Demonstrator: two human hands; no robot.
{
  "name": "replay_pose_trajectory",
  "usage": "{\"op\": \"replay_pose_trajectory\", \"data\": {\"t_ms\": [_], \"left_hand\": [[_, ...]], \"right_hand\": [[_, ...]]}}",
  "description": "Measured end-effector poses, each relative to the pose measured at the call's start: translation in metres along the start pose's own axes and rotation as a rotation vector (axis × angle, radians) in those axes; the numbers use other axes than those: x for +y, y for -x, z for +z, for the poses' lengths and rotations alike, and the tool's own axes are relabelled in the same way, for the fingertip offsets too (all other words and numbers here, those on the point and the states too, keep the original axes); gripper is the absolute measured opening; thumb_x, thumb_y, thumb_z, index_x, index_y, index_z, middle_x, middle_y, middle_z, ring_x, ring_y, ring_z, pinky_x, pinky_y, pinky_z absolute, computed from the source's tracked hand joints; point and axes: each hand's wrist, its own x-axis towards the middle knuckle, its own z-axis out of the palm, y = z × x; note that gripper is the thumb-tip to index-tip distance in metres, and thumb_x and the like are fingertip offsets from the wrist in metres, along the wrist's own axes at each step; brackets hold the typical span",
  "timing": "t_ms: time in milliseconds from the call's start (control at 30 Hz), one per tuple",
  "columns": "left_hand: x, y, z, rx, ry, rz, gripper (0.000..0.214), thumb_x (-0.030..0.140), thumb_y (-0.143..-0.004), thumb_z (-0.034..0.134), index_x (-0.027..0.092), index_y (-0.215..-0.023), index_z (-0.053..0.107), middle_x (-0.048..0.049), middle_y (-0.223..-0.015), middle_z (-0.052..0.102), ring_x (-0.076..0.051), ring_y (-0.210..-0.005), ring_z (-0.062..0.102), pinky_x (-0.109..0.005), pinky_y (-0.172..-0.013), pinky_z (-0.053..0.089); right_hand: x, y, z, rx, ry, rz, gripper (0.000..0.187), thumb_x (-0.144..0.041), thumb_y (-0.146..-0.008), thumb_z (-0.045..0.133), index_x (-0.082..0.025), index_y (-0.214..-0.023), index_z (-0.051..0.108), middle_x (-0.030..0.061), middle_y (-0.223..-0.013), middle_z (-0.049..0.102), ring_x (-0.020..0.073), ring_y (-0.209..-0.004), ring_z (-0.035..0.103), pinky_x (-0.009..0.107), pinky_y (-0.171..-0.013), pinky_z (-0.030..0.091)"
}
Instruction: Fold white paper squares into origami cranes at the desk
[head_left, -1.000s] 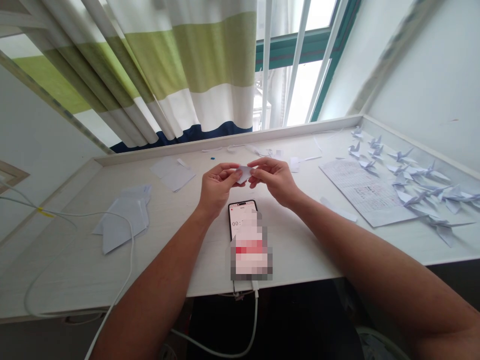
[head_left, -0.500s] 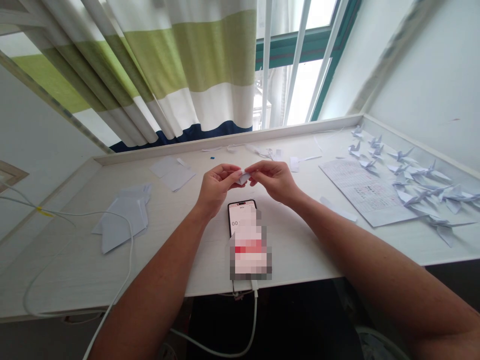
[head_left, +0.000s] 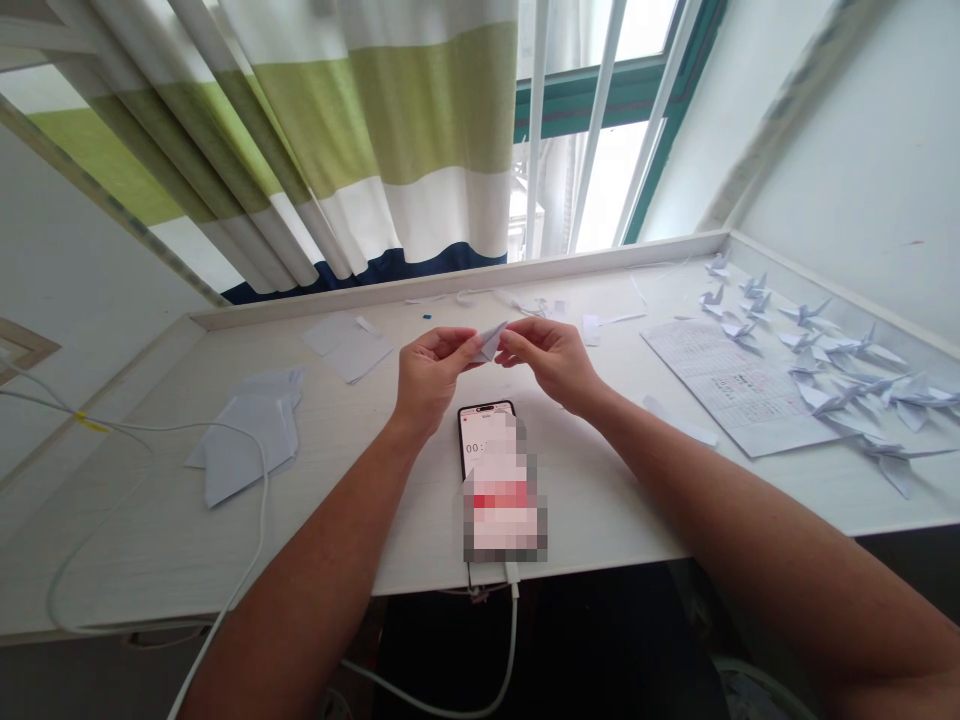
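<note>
A small folded piece of white paper is held above the desk, between my two hands. My left hand pinches its left side between thumb and fingers. The fingertips of my right hand close on its right edge near the upper corner. The paper looks like a narrow triangle pointing up to the right; its finer folds are too small to make out. Below the hands lies a phone with a timer on its screen, partly blurred out.
Several folded paper cranes crowd the right side, beside a printed sheet. Stacked paper pieces and loose sheets lie at left. A white cable crosses the desk's left part. Paper scraps lie near the back edge.
The folded paper has turned in my fingers and now shows more of its triangular face. My right hand's fingers have shifted slightly along its edge. The view has moved a little.
</note>
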Motion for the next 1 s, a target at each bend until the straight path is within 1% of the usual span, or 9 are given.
{"op": "replay_pose_trajectory", "data": {"t_ms": [167,367,600,767,900,1000], "left_hand": [[-0.001,0.0015,0.002,-0.014,0.002,-0.021,0.04,0.042,-0.063,0.102,0.016,-0.085,0.079,-0.0053,-0.081,0.082,-0.021,-0.08,0.079,-0.044,-0.089,0.067],[-0.0003,0.0022,0.0026,-0.046,-0.027,-0.059,0.043,0.043,-0.061,0.103,0.016,-0.085,0.078,-0.006,-0.081,0.082,-0.022,-0.079,0.08,-0.044,-0.086,0.066],[0.0019,0.0045,0.0013,-0.098,-0.078,-0.086,0.04,0.042,-0.064,0.102,0.018,-0.086,0.08,-0.0063,-0.081,0.083,-0.023,-0.08,0.08,-0.04,-0.081,0.066],[0.0001,0.0051,0.0005,-0.121,-0.083,-0.069,0.036,0.043,-0.069,0.099,0.017,-0.085,0.08,-0.0067,-0.082,0.082,-0.022,-0.08,0.079,-0.038,-0.08,0.067],[-0.0015,0.0047,0.0013,-0.118,-0.09,-0.074,0.04,0.045,-0.068,0.1,0.016,-0.087,0.079,-0.0071,-0.081,0.082,-0.022,-0.076,0.079,-0.039,-0.077,0.067],[-0.0022,0.0043,0.0007,-0.119,-0.102,-0.08,0.044,0.047,-0.066,0.1,0.016,-0.089,0.078,-0.0069,-0.079,0.082,-0.022,-0.073,0.078,-0.039,-0.076,0.066]], "right_hand": [[0.0007,0.0,0.0015,0.069,0.057,-0.038,0.038,-0.057,-0.082,0.087,-0.021,-0.089,0.079,0.004,-0.088,0.078,0.0176,-0.081,0.071,0.037,-0.08,0.062],[0.0045,-0.0014,0.0001,0.097,0.075,-0.075,0.034,-0.054,-0.083,0.087,-0.021,-0.086,0.08,0.0048,-0.088,0.077,0.0181,-0.082,0.069,0.037,-0.078,0.059],[0.0056,-0.0031,-0.0027,0.077,0.064,-0.066,0.031,-0.052,-0.082,0.087,-0.022,-0.083,0.078,0.0037,-0.085,0.076,0.0176,-0.08,0.069,0.036,-0.077,0.058],[0.0043,-0.0027,-0.0036,0.048,0.046,-0.055,0.03,-0.051,-0.083,0.087,-0.022,-0.084,0.078,0.0033,-0.087,0.076,0.0171,-0.081,0.068,0.035,-0.079,0.058],[0.0024,-0.0018,-0.0031,0.043,0.023,-0.016,0.033,-0.054,-0.081,0.088,-0.022,-0.088,0.08,0.0041,-0.091,0.078,0.0182,-0.085,0.07,0.037,-0.083,0.06],[0.0007,-0.0011,-0.0019,0.035,-0.008,0.0,0.039,-0.058,-0.078,0.09,-0.022,-0.088,0.079,0.004,-0.091,0.078,0.0186,-0.083,0.07,0.037,-0.08,0.061]]}}
